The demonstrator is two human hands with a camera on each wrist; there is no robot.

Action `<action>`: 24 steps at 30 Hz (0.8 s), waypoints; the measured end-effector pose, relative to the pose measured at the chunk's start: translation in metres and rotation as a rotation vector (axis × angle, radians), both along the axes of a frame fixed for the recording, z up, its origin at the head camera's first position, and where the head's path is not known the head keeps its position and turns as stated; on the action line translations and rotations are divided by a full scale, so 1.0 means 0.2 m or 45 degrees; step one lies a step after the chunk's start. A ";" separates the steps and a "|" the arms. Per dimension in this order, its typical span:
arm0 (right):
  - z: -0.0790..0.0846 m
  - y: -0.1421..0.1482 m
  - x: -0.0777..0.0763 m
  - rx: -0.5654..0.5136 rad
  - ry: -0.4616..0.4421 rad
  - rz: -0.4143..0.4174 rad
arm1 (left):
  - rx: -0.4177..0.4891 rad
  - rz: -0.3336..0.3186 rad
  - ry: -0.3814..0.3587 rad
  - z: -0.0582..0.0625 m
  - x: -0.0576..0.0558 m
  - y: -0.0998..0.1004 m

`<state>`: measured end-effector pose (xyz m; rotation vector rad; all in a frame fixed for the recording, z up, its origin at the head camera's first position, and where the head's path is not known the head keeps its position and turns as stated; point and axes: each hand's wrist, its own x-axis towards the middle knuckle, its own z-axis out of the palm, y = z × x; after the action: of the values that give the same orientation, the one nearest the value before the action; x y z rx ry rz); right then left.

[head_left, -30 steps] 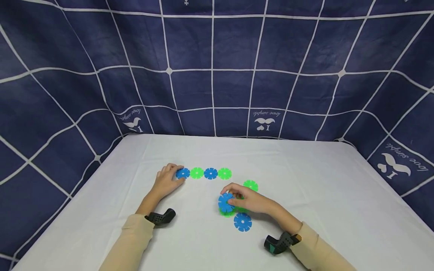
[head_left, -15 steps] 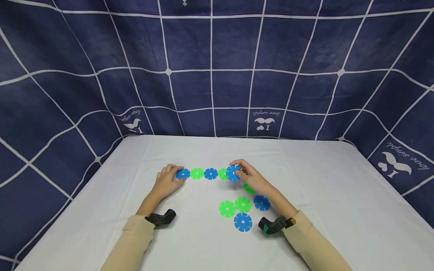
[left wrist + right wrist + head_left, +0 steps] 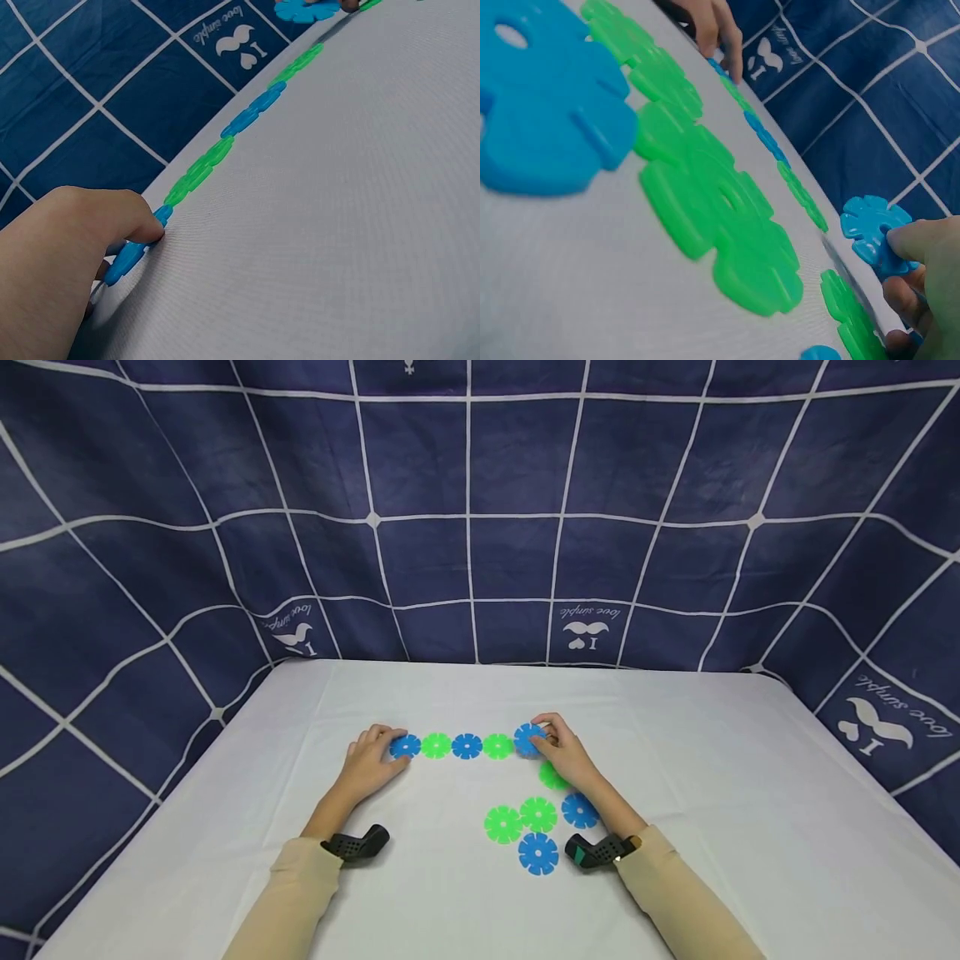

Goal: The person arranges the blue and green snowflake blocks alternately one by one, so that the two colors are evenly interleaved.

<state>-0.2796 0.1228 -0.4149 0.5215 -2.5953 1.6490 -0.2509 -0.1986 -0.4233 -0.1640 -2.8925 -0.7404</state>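
A straight row of flower-shaped slotted plastic discs lies flat on the white tabletop. At its left end my left hand (image 3: 369,762) holds a blue disc (image 3: 405,747) between thumb and fingers at its edges. Rightward follow a green disc (image 3: 436,745), another blue disc (image 3: 467,746) and a second green disc (image 3: 498,746). My right hand (image 3: 566,758) pinches a blue disc (image 3: 527,740), tilted, just past the row's right end. In the right wrist view this held blue disc (image 3: 871,231) shows above the table, thumb on its face.
Loose discs lie nearer me: a green disc (image 3: 552,777) partly behind the right hand, a blue disc (image 3: 578,811) by the right forearm, two green discs (image 3: 538,814) side by side and a blue disc (image 3: 538,854). A dark blue checked curtain (image 3: 517,560) stands behind the table (image 3: 420,877).
My right hand has carried the blue disc from the loose discs up to the row, then slightly right to its end. My left hand has stayed on the leftmost blue disc.
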 end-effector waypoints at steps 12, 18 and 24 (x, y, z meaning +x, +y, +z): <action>-0.04 0.00 0.01 0.191 0.042 -0.145 | 0.004 0.001 0.000 -0.01 0.00 0.00; -0.06 0.00 0.00 0.330 0.115 -0.224 | 0.008 0.004 -0.003 -0.01 0.00 0.00; -0.06 0.00 0.00 0.545 0.130 -0.278 | 0.003 -0.003 -0.006 -0.01 -0.01 0.00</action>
<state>-0.2793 0.1222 -0.4262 0.3039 -2.8096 0.9808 -0.2526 -0.1995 -0.4254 -0.1656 -2.8967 -0.7452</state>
